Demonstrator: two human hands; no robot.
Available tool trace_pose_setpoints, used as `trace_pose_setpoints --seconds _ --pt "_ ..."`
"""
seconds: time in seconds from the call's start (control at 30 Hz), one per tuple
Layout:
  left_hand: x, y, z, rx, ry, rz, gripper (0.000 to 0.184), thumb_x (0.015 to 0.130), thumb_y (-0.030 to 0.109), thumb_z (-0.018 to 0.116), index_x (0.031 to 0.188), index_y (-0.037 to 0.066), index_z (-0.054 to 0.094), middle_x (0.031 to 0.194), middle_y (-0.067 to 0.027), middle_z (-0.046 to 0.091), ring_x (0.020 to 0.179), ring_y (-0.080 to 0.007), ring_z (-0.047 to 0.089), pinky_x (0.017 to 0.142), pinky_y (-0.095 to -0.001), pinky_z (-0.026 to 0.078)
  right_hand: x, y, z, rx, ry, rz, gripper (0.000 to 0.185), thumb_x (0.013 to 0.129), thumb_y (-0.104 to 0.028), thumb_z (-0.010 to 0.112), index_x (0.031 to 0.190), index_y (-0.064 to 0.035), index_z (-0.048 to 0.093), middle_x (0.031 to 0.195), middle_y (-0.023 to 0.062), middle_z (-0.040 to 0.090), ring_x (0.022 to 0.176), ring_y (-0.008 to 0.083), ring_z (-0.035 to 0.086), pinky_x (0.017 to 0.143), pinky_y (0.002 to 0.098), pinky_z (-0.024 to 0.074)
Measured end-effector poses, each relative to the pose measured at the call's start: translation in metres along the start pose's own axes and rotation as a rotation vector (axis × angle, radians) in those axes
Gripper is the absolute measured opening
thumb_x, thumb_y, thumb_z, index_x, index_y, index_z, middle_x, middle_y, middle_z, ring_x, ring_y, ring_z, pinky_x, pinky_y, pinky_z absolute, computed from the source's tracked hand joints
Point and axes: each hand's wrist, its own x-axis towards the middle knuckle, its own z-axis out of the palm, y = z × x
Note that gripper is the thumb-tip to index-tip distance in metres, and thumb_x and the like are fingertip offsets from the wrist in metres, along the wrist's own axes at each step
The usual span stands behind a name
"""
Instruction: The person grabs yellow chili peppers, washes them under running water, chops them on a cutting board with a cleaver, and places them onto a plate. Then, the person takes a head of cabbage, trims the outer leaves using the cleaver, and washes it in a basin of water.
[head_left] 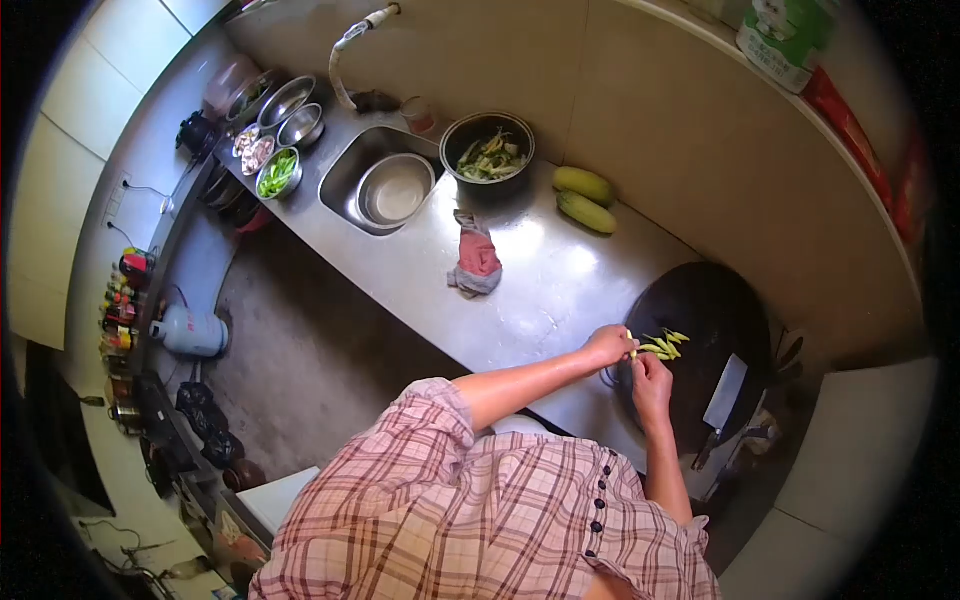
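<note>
Over the left edge of a round dark cutting board (700,300), my left hand (608,346) and my right hand (652,386) meet with fingers pinched. Between their fingertips is a small yellow-green pepper (631,340), mostly covered by the fingers. Just beyond the hands, several slim yellow-green peppers (662,346) lie in a loose pile on the board. To the right of my right hand, a cleaver (727,388) rests on the board, its handle toward me.
Left along the steel counter (530,290) are a crumpled cloth (478,262), two large green gourds (584,186), a dark pot (450,150) of cut vegetables and a sink (340,190) holding a metal basin (396,190). Bowls of food (279,174) stand at the far end.
</note>
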Motion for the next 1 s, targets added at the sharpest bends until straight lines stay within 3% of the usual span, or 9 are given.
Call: trace_pose_setpoints --seconds 0.1,0.13,0.17,0.27,0.3,0.37,0.53,0.7,1.0 --pt "-0.001 0.001 -0.014 -0.164 -0.195 -0.178 0.026 0.088 0.028 0.057 0.070 0.009 0.059 0.053 0.0023 0.047 0.041 -0.0085 0.036 0.039 -0.0255 0.028 0.005 -0.018 0.002 -0.124 -0.032 -0.053 0.013 0.085 -0.011 0.056 0.080 -0.0001 0.059 0.070 0.0210 0.056 0.063 0.0367 0.057 0.056 0.0413 0.0440" --pt "-0.005 0.006 -0.020 -0.066 -0.239 -0.187 0.026 0.090 0.030 0.056 0.073 0.010 0.058 0.055 0.0034 0.046 0.041 -0.0081 0.035 0.039 -0.0241 0.028 0.004 -0.005 0.006 -0.172 -0.067 -0.130 0.009 0.085 -0.008 0.055 0.083 0.0008 0.059 0.073 0.0181 0.057 0.065 0.0310 0.057 0.061 0.0370 0.0452" --pt "-0.014 0.020 -0.024 -0.193 -0.212 -0.343 0.026 0.091 0.030 0.054 0.074 0.011 0.056 0.056 0.0037 0.045 0.040 -0.0075 0.033 0.037 -0.0239 0.025 0.001 -0.007 0.005 -0.151 -0.105 -0.182 0.007 0.085 -0.007 0.055 0.085 0.0001 0.058 0.076 0.0181 0.056 0.068 0.0327 0.057 0.062 0.0381 0.0454" --pt "-0.007 0.001 -0.043 -0.452 -0.503 -0.500 0.023 0.091 0.023 0.051 0.071 0.011 0.052 0.055 0.0030 0.042 0.042 -0.0060 0.029 0.037 -0.0218 0.023 -0.005 -0.013 0.004 -0.086 -0.138 -0.320 0.005 0.084 -0.004 0.054 0.085 0.0005 0.055 0.078 0.0188 0.056 0.073 0.0372 0.057 0.065 0.0416 0.0463" --pt "-0.011 0.004 -0.047 -0.491 -0.485 -0.510 0.024 0.089 0.021 0.052 0.069 0.010 0.051 0.057 0.0012 0.047 0.041 -0.0067 0.031 0.037 -0.0220 0.024 -0.008 -0.013 0.001 -0.094 -0.147 -0.265 0.006 0.082 -0.005 0.055 0.086 0.0001 0.056 0.079 0.0195 0.056 0.075 0.0384 0.057 0.066 0.0431 0.0465" --pt "-0.012 0.004 -0.049 -0.451 -0.225 -0.479 0.017 0.087 0.019 0.054 0.077 0.006 0.057 0.066 -0.0062 0.060 0.049 -0.0108 0.050 0.044 -0.0243 0.044 -0.007 0.001 -0.007 -0.168 -0.077 -0.178 0.007 0.080 -0.005 0.056 0.085 -0.0001 0.055 0.078 0.0203 0.057 0.076 0.0400 0.057 0.067 0.0450 0.0467" --pt "-0.002 -0.012 -0.047 -0.507 -0.205 -0.444 0.015 0.087 0.013 0.051 0.096 0.001 0.053 0.087 -0.0145 0.063 0.070 -0.0186 0.061 0.061 -0.0283 0.054 0.025 0.047 -0.035 -0.384 0.145 -0.130 0.010 0.078 -0.007 0.059 0.085 -0.0010 0.060 0.088 0.0192 0.059 0.087 0.0376 0.058 0.074 0.0454 0.0476" --pt "0.013 -0.015 -0.028 -0.704 -0.223 -0.558 0.020 0.088 0.015 0.052 0.102 0.001 0.048 0.093 -0.0182 0.063 0.077 -0.0285 0.064 0.066 -0.0354 0.057 0.041 0.080 -0.026 -0.588 0.056 -0.169 0.009 0.076 -0.008 0.062 0.084 -0.0026 0.063 0.088 0.0170 0.058 0.086 0.0357 0.057 0.076 0.0443 0.0477" --pt "0.035 -0.011 0.006 -0.451 -0.300 -0.497 0.021 0.091 0.029 0.057 0.085 0.009 0.056 0.075 -0.0023 0.061 0.063 -0.0129 0.060 0.058 -0.0252 0.052 0.027 0.061 -0.020 -0.535 0.141 -0.027 0.007 0.081 -0.009 0.058 0.081 -0.0022 0.057 0.086 0.0194 0.058 0.083 0.0375 0.057 0.072 0.0474 0.0463"
